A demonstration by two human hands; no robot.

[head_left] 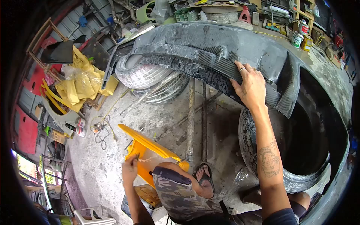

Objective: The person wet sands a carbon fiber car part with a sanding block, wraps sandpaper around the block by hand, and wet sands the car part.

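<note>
A large grey car bumper [240, 39] with patches of black carbon-fibre weave [208, 58] curves across the top and right of the head view. My right hand [250, 86] lies on its inner edge, thumb and fingers pressed around a carbon-fibre strip. Low on the left, my left hand [130, 170] is closed, with a small dark tip poking out that I cannot identify. A yellow panel-like piece [150, 144] stands just beside that hand, near my knee.
Stacked tyres [144, 75] sit under the bumper's left part, and another tyre [249, 142] stands beneath its right. A metal stand leg [190, 120] rises between them. Yellow sheeting [80, 77], a cable [102, 131], paint cans [296, 39] and a white plastic chair [93, 216] surround the work area.
</note>
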